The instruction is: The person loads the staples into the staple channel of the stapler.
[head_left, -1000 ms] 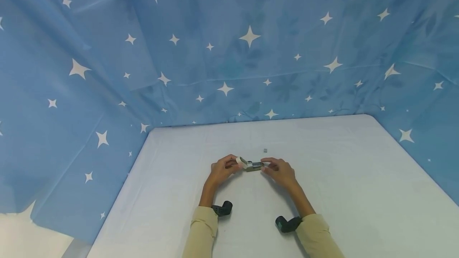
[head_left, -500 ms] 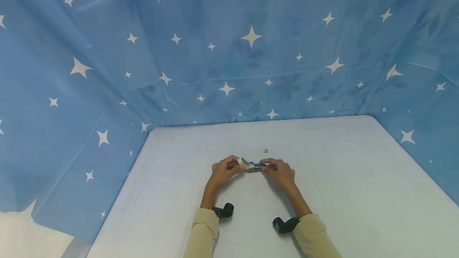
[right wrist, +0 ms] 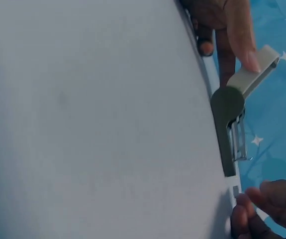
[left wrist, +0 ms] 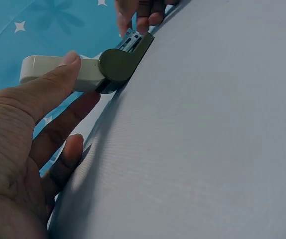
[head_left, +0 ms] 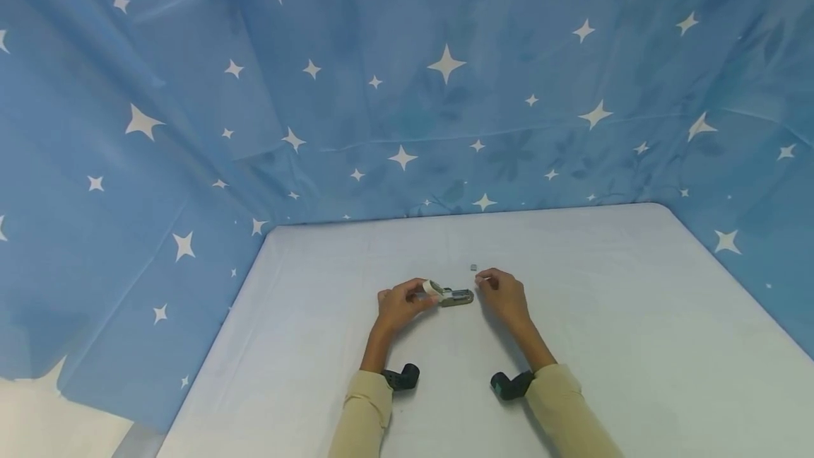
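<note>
An opened small stapler point(head_left: 456, 297) lies on the white table, with a dark green base point(left wrist: 117, 65), a cream cover point(right wrist: 252, 74) swung up, and a metal staple channel point(right wrist: 238, 137) exposed. My left hand point(head_left: 400, 304) pinches the cream cover, its thumb on one side and fingers on the other. A short grey strip of staples point(head_left: 473, 267) lies beyond the stapler. My right hand point(head_left: 502, 295) is off the stapler, fingers loosely bent close to that strip. In the right wrist view the fingertips are beside the strip point(right wrist: 236, 190), apparently apart from it.
The white table point(head_left: 610, 316) stretches out on both sides of the hands. Blue star-patterned cloth point(head_left: 407, 90) stands behind the table and along its left and right sides. A black wrist camera point(head_left: 402, 377) sits on each forearm.
My right hand has let go of the stapler's far right end and moved slightly up and right toward the staple strip. My left hand keeps its grip on the cover.
</note>
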A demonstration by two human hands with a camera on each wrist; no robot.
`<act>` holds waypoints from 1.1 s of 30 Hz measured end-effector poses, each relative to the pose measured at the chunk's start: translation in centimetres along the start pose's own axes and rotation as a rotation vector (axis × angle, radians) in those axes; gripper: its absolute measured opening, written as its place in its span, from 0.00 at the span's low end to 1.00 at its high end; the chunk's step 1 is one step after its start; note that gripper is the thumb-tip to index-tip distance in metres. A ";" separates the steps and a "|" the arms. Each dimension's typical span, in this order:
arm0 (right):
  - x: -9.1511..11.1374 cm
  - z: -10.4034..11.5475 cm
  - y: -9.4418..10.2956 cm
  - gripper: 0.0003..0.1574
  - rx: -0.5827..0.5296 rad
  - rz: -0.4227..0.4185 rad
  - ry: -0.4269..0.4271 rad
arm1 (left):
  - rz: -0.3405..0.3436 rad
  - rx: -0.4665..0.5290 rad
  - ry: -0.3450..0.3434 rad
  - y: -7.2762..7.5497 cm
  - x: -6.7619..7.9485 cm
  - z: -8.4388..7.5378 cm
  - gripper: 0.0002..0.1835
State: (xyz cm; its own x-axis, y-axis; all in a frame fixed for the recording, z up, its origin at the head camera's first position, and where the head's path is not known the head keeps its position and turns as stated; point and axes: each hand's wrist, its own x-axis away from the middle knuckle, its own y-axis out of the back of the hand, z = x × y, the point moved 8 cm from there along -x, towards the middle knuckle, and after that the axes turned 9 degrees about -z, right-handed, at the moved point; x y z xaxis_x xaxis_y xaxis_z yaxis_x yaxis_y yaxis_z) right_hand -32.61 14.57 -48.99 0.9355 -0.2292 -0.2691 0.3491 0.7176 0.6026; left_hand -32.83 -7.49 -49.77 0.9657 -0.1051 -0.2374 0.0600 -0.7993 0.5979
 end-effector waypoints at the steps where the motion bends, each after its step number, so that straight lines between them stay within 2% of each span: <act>1: -0.4 -0.1 0.1 0.11 -0.001 -0.016 0.007 | -0.007 -0.003 -0.004 0.0 0.0 0.1 0.19; 4: -1.3 -0.4 0.1 0.10 0.009 -0.034 0.026 | -0.018 -0.013 -0.014 -0.1 0.0 0.3 0.19; 10: -2.9 -0.2 -0.5 0.15 0.102 0.028 0.067 | -0.033 -0.041 -0.027 -0.2 -0.2 0.4 0.19; 16: -3.8 0.2 -1.2 0.15 0.141 0.045 0.140 | -0.040 -0.042 -0.017 -0.1 -0.2 0.2 0.18; 21: -4.1 -0.2 -1.6 0.12 0.189 0.108 0.100 | -0.028 -0.028 -0.019 -0.4 0.1 0.0 0.18; 25: -4.4 -0.2 -1.8 0.07 0.209 0.127 0.085 | -0.036 -0.020 -0.024 -0.3 0.2 -0.2 0.17; 29: -4.5 -0.1 -1.9 0.08 0.179 0.142 0.072 | -0.055 -0.042 -0.029 -0.1 0.1 -0.1 0.16; 33: -4.1 0.2 -1.8 0.09 0.022 0.186 0.049 | -0.052 -0.040 -0.021 -0.1 0.1 0.0 0.17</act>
State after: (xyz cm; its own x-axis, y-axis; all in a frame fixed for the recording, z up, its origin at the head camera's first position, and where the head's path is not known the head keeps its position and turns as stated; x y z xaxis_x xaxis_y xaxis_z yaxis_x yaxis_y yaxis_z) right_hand -37.03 14.03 -48.83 0.9803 -0.0612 -0.1877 0.1722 0.7301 0.6613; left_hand -32.75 -7.37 -49.85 0.9555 -0.0772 -0.2847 0.1200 -0.7799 0.6143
